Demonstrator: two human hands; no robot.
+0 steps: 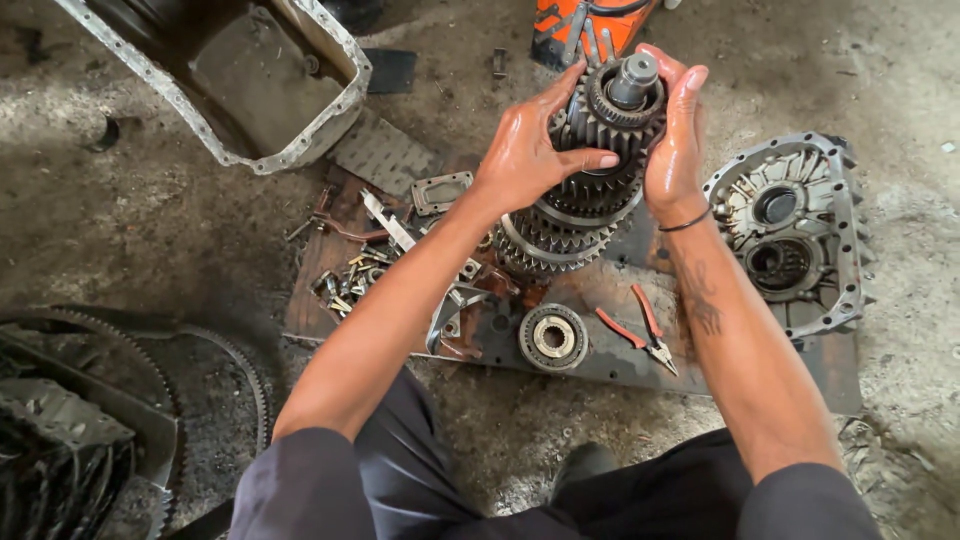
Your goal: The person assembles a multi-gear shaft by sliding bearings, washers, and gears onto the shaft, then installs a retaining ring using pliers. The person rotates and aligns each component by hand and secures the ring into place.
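Note:
An oily steel gear shaft (590,170) with several stacked gears stands tilted between my hands, its round shaft end pointing up at me. My left hand (525,150) grips the upper gears from the left, thumb across the teeth. My right hand (672,140) holds the same gear stack from the right, fingers reaching over the top. The stack's lower end rests near a dark board (600,350) on the ground.
On the board lie a loose gear ring (553,337), red-handled pliers (640,328), bolts and small parts (350,275), and a gasket plate (440,192). A gearbox housing (795,230) sits at right, a metal oil pan (240,80) at upper left, a toothed flywheel ring (120,400) at lower left.

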